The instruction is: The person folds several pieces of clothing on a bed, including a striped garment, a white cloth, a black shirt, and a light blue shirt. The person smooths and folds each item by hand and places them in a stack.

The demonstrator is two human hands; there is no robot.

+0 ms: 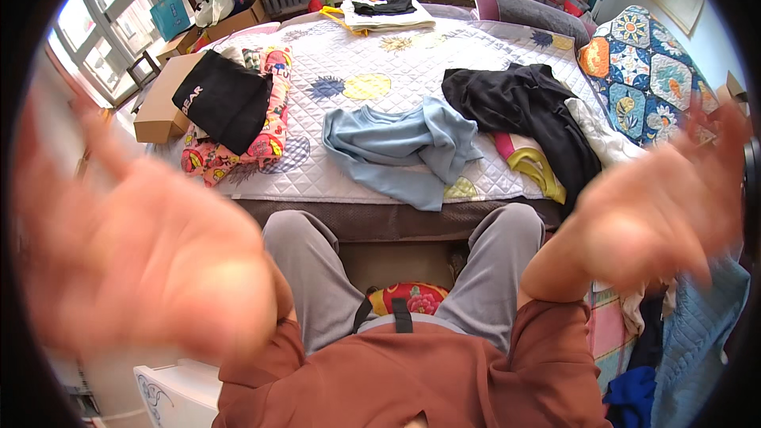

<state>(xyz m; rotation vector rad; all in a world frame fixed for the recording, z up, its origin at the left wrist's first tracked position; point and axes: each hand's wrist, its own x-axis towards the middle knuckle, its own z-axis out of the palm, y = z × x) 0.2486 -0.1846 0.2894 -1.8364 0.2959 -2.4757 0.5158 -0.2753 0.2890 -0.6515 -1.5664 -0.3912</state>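
My left hand (160, 261) is raised close to the camera, blurred, palm showing and fingers apart, with nothing in it. On the other side my right hand (648, 214) is raised too, also blurred and holding nothing. Between them, on the bed, a light blue long-sleeved top (398, 142) lies loosely spread, one sleeve reaching the bed's front edge. To its right is a crumpled black garment (517, 101), partly over a yellow-green and pink garment (535, 169) and beside a white cloth (606, 131). A folded black garment with lettering (226, 101) rests on pink patterned fabric (267, 145) at the left.
A white quilted bedspread (333, 184) with pineapple prints covers the bed. Folded clothes (389, 12) lie at the far edge, near a grey bolster (529, 15). A cardboard box (157, 125) stands left; a patterned quilt (648, 77) is bunched right. More fabric (695, 333) hangs at lower right.
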